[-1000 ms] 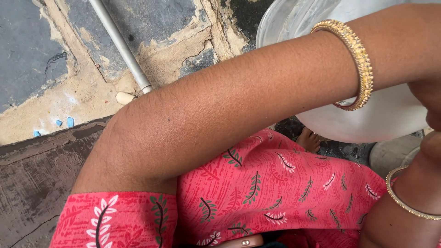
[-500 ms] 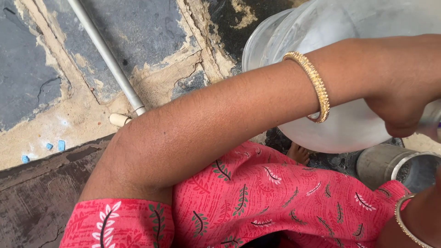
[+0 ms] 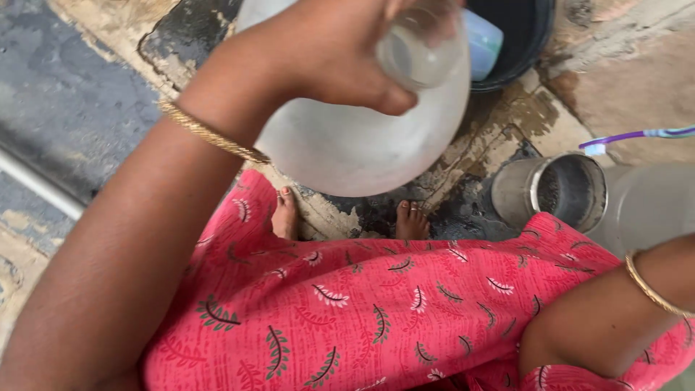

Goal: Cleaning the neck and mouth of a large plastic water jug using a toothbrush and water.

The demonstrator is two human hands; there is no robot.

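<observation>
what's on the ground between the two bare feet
In the head view, nothing but bare, cracked, damp floor between the left foot and right foot.

A large translucent plastic water jar (image 3: 362,137) fills the upper centre of the frame, round-bodied and cloudy white, tilted with its open neck toward the top.

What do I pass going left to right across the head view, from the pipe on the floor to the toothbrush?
Grey pipe → gold bangle on the left wrist → left hand gripping the big translucent jug → steel cup → purple toothbrush.
</observation>
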